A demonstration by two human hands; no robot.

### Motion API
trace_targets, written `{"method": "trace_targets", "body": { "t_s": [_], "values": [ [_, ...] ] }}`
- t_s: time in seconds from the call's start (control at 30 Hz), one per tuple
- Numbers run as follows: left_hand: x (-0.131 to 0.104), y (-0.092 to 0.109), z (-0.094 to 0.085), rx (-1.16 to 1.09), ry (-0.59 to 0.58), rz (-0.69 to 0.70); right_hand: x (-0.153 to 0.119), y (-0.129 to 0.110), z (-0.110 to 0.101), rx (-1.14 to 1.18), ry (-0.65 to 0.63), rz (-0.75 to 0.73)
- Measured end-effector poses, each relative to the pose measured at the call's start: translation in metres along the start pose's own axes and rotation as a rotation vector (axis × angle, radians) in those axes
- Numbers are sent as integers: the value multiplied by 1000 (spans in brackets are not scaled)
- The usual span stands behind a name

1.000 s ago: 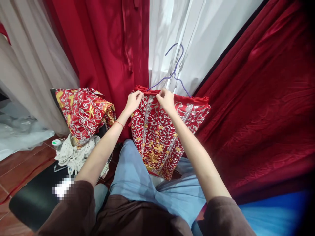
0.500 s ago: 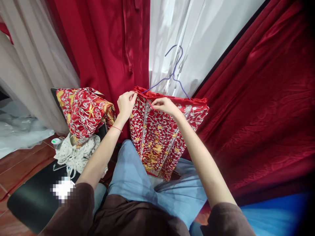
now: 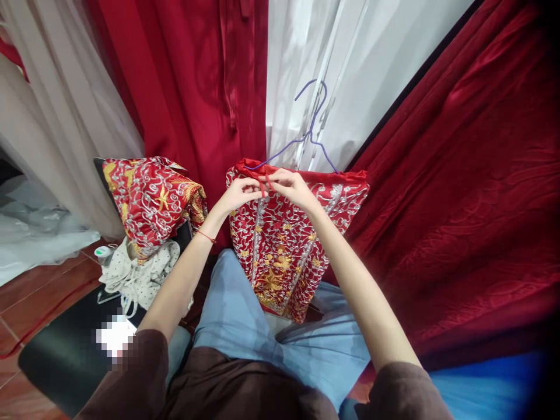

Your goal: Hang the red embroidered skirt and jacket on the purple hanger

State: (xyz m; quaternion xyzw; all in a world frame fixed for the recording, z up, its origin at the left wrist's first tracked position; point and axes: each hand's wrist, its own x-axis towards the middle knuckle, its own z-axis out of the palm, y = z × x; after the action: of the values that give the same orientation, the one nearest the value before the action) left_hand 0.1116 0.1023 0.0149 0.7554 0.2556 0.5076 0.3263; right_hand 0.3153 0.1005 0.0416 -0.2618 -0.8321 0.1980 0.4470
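A red skirt-like garment with silver and gold embroidery hangs in front of my knees. Its red top band surrounds the lower part of a purple wire hanger, whose hook points up. At the band's left part, my left hand pinches a thin red cord. Close beside it on the right, my right hand has its thumb and fingers closed on the same cord. The fingertips nearly meet, and small loops of cord show between them.
Another embroidered red garment drapes over a chair at left, above a dotted white cloth. A black seat stands at lower left. Red curtains hang right and behind; blue fabric lies lower right.
My left hand has moved right and slightly down from the garment's top left corner to beside my right hand. The cord now shows as small loops between the fingers.
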Motion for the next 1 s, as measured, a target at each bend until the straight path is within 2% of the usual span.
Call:
{"method": "trace_targets", "body": {
  "t_s": [0.1,0.17,0.23,0.33,0.53,0.77,0.87,1.0],
  "values": [
    [1,0,2,33,-42,-35,-1,-3,-1,-264,-63,-118],
    [1,1,4,-33,-69,-68,-2,-8,1,-436,-68,-156],
    [1,2,7,-125,-67,-105,-4,-16,4,-603,-60,-148],
    [-1,5,11,-175,6,-165,-3,-24,12,-773,-76,-77],
    [-1,4,17,-165,111,-201,1,-25,21,-740,-22,23],
    [3,-11,21,-226,312,-169,1,-16,14,-686,28,90],
    [3,-19,15,-54,379,-131,-1,-11,9,-717,45,149],
    [1,-21,2,430,364,-30,-4,-9,1,-795,73,225]
  ]
}}
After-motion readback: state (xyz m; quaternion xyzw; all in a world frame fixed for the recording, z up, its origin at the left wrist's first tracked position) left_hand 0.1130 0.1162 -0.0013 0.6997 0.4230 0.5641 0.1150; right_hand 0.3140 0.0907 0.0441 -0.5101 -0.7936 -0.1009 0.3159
